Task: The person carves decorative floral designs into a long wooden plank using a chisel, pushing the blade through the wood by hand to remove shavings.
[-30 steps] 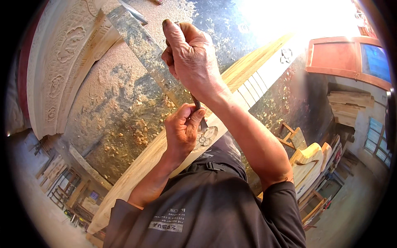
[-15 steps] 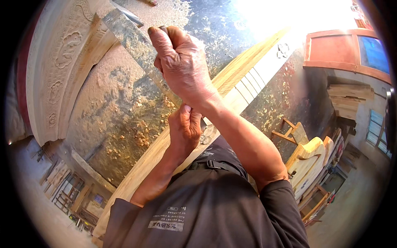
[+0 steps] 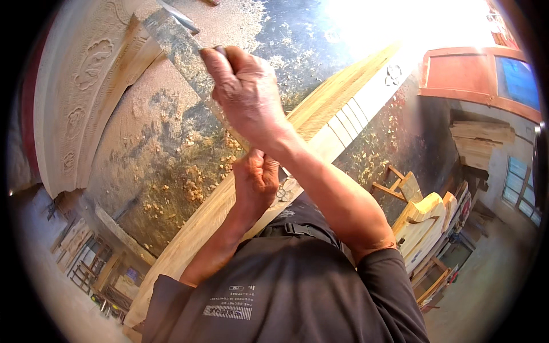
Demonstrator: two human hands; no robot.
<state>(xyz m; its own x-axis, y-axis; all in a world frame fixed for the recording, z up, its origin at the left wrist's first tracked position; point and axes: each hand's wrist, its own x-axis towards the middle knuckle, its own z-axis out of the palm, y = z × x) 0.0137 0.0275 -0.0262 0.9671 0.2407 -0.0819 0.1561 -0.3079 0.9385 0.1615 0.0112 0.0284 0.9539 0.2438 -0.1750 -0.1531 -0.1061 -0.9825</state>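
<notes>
My right hand (image 3: 247,94) is closed in a fist, raised above the left, its forearm crossing the wooden beam (image 3: 194,237) from the right. What sits in that fist, if anything, is hidden. Just below the right wrist, my left hand (image 3: 255,178) is also closed, over the beam. A small pale, dark-edged bit shows beside its fingers, too little to name. Next to that hand the beam's pale side carries a carved flower (image 3: 282,195). Farther along are several parallel dark lines across it and another carved flower (image 3: 393,75).
A dusty grey plank (image 3: 177,43) runs from the upper left toward my hands. Wood shavings (image 3: 194,186) cover the dark floor. A large carved panel (image 3: 74,114) stands at left. To the right are shaped wooden boards (image 3: 420,223), a small wooden frame (image 3: 394,183) and a red panel (image 3: 457,71).
My right fist has come down slightly toward the left hand. The left hand stays closed in nearly the same place, and the view has shifted a little.
</notes>
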